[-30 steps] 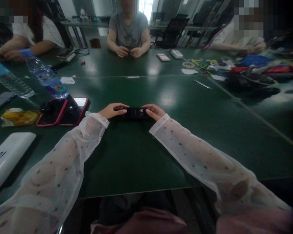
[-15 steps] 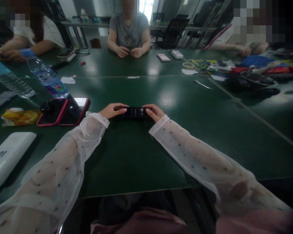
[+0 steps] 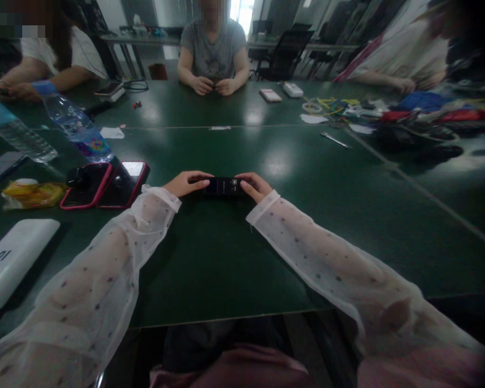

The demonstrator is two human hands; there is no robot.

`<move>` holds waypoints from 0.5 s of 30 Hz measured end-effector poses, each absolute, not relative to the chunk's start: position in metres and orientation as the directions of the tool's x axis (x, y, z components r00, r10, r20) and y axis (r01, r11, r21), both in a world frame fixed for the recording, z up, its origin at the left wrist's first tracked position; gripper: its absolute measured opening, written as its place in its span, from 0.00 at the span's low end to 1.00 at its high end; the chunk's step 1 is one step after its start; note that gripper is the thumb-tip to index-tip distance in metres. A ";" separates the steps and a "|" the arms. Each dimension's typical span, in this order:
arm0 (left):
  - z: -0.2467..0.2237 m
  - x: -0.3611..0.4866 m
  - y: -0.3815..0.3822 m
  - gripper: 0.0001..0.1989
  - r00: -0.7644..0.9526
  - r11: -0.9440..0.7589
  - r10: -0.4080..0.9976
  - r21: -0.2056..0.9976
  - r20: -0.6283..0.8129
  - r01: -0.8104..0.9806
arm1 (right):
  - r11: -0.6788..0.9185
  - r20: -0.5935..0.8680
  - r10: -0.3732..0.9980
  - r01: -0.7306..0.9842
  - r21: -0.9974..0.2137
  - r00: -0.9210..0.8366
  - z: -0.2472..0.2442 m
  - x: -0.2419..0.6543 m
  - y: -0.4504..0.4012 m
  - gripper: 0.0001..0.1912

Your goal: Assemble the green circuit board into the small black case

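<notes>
- Gripping the black device [image 3: 224,187] from both ends: left hand [image 3: 186,184] on one end, right hand [image 3: 257,186] on the other, thumbs over its face, fingers curled behind, each hand half closed around it.
- And there's the device, sideways between the hands, small pale marks on its screen, above the green surface [image 3: 226,258]; touching down or lifted, I can't tell.
- Out left of the left hand, two red-edged phones [image 3: 122,188] side by side, a small black object [image 3: 76,178] on the farther one.
- Containers now, beyond those phones! A blue-capped clear bottle [image 3: 70,126], bright label low down, and a second clear bottle [image 3: 20,132] farther left; how full, hard to call.
- Left of the phones, a yellow plastic packet [image 3: 38,195], contents unreadable.
- Beside the left forearm, a white slab [image 3: 18,258] with dark digits.
- Forward and right of the right hand, a metal wrench [image 3: 336,140], with a jumbled heap [image 3: 428,105] beyond.
</notes>
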State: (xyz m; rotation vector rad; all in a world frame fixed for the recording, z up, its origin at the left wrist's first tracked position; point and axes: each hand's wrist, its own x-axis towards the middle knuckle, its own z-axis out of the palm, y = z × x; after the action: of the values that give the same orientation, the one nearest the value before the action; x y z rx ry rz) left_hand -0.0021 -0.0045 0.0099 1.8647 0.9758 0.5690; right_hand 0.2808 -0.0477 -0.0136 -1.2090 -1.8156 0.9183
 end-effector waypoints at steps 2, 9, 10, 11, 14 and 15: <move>0.009 -0.002 -0.004 0.32 0.579 -0.268 0.815 0.888 0.002 0.374 | 0.314 0.224 0.942 0.414 -0.855 -0.251 -0.018 0.280 -0.046 0.25; 0.006 -0.003 -0.002 0.29 0.587 -0.302 0.808 0.889 0.048 0.343 | 0.589 0.410 0.808 0.566 -0.577 -0.423 -0.011 0.277 -0.049 0.39; 0.006 -0.002 -0.003 0.29 0.587 -0.301 0.808 0.890 0.048 0.343 | 0.602 0.411 0.798 0.584 -0.544 -0.441 -0.010 0.276 -0.049 0.36; 0.007 -0.002 -0.003 0.29 0.587 -0.300 0.808 0.890 0.046 0.344 | 0.610 0.411 0.792 0.595 -0.523 -0.451 -0.010 0.276 -0.048 0.34; 0.007 -0.002 -0.003 0.31 0.587 -0.296 0.808 0.891 0.041 0.345 | 0.629 0.430 0.777 0.588 -0.509 -0.459 -0.010 0.277 -0.046 0.29; 0.006 -0.002 -0.003 0.32 0.583 -0.292 0.812 0.892 0.040 0.346 | 0.627 0.432 0.779 0.582 -0.518 -0.455 -0.010 0.277 -0.046 0.28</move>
State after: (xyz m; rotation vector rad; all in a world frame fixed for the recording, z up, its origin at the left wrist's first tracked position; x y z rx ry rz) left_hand -0.0016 -0.0027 0.0065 1.8785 0.9349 0.6264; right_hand 0.2774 -0.0462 -0.0097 -1.0597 -2.1973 0.3910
